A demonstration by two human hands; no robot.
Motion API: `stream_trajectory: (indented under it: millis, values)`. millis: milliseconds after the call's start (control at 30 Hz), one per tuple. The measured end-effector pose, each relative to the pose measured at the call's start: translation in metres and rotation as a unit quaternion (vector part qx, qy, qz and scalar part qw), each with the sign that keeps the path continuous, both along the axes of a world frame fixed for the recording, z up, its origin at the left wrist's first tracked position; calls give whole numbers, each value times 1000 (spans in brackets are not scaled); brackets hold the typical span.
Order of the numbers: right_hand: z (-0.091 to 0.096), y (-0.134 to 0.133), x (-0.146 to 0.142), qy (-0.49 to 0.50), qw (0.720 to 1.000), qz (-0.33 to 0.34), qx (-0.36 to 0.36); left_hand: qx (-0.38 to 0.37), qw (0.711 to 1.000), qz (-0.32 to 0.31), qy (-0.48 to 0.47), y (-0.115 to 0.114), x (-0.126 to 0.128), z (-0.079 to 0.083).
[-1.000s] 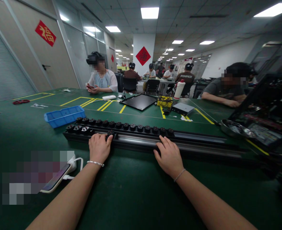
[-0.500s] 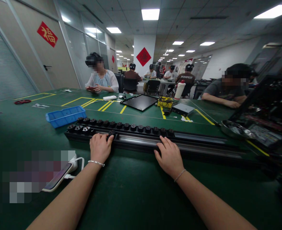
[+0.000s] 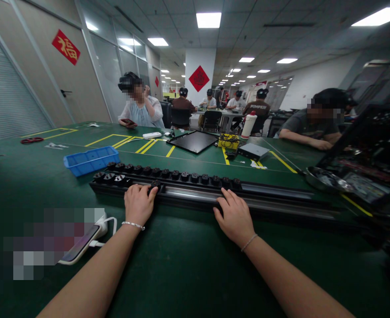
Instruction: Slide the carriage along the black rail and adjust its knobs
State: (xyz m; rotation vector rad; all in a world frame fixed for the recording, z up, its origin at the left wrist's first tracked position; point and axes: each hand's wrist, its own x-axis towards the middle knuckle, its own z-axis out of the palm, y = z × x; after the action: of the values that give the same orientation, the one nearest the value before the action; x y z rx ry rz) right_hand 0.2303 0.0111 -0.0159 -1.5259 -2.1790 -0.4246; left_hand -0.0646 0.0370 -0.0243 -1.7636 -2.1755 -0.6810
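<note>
A long black rail lies across the green table in front of me. A row of several round black modules sits along its far track. My left hand rests on the rail's near track, its fingers closed round one round black module. Further right, my right hand lies on the rail's near edge with fingers spread and nothing in them.
A blue tray stands behind the rail's left end. A phone on a white charger lies near my left forearm. A metal bowl and dark equipment stand at the right. Other people sit across the table.
My hands and the rail have stayed put. The person across the table at the left has raised a hand towards their head.
</note>
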Motion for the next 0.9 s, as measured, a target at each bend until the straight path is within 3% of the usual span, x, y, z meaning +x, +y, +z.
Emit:
stream_trajectory:
  millis: [900]
  values:
    - [-2, 1, 0, 4, 1000, 3, 9, 1, 1000, -1, 5, -3, 3, 2]
